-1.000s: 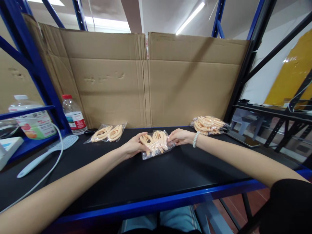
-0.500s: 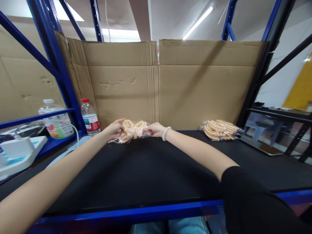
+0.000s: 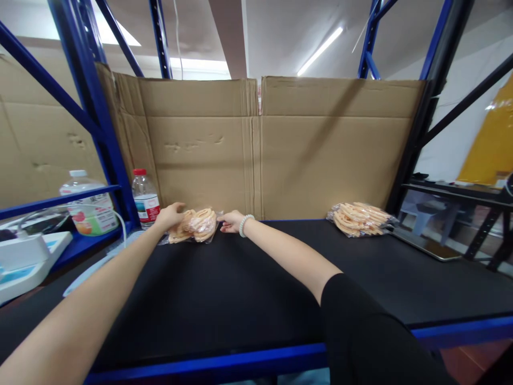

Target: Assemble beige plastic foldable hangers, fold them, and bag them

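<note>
A clear plastic bag of peach-coloured looped bundles (image 3: 196,224), their material unclear, lies near the cardboard at the back left of the black tabletop. My left hand (image 3: 170,215) is at the bag's left end, fingers apart and partly behind it. At the bag's right edge, my right hand (image 3: 233,220), with a beaded bracelet on its wrist, has its fingers pinched at the loose plastic. A similar bag of peach-coloured bundles (image 3: 358,219) rests at the back right, away from both hands.
Upright cardboard (image 3: 320,155) backs the black tabletop (image 3: 224,299). A red-capped bottle (image 3: 146,200) stands left of my left hand, beside a blue post. Farther left are a large labelled bottle (image 3: 90,208) and a white power strip (image 3: 44,262). A flat dark device (image 3: 427,246) lies at right.
Both hands and the bag between them have shifted left along the cardboard, closer to the red-capped bottle. My left hand's fingers have loosened. The bag at right stays put.
</note>
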A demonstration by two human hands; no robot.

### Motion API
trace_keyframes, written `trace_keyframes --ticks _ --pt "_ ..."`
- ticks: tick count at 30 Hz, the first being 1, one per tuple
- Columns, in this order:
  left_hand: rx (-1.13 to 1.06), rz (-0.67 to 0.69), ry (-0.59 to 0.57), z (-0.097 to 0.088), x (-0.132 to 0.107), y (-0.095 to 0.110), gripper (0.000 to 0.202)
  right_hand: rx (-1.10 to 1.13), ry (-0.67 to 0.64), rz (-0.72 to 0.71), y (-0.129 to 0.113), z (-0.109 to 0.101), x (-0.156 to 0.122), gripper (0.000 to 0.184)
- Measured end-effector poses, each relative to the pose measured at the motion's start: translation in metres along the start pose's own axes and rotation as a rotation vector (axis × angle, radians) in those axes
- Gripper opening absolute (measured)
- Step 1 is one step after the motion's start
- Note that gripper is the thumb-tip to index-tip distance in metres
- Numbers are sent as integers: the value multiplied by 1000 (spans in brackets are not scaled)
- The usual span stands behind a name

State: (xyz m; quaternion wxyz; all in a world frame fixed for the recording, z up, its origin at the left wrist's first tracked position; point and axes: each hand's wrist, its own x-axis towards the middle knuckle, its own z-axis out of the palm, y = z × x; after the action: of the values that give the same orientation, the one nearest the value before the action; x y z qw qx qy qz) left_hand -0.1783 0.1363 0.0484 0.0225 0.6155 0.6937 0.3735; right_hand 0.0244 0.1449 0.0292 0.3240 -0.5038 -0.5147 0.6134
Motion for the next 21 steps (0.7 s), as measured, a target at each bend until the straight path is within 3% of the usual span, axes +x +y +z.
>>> trace_keyframes --ticks 3,5,7,9,13,16,19,21 --pt "47 -10 78 6 -11 17 50 -13 -23 16 19 -32 -24 9" --pt "55 59 137 11 -23 36 49 -21 -48 -2 35 -57 -45 13" --pt "74 261 195 19 -40 59 43 -12 -66 -56 52 -84 -69 10" --pt "63 476 181 30 -62 84 39 -8 -85 -91 66 -109 -92 6" --pt "4 778 -89 62 -112 129 32 -61 -103 -137 82 -155 -128 3" --pt "-91 868 -321 92 -143 155 34 -296 16 -239 83 -186 -140 9" --pt "-315 795 -495 126 -158 182 35 -463 219 -348 76 -222 -142 11" --pt "-564 612 -620 150 -158 205 33 -529 399 -418 69 -250 -143 13"
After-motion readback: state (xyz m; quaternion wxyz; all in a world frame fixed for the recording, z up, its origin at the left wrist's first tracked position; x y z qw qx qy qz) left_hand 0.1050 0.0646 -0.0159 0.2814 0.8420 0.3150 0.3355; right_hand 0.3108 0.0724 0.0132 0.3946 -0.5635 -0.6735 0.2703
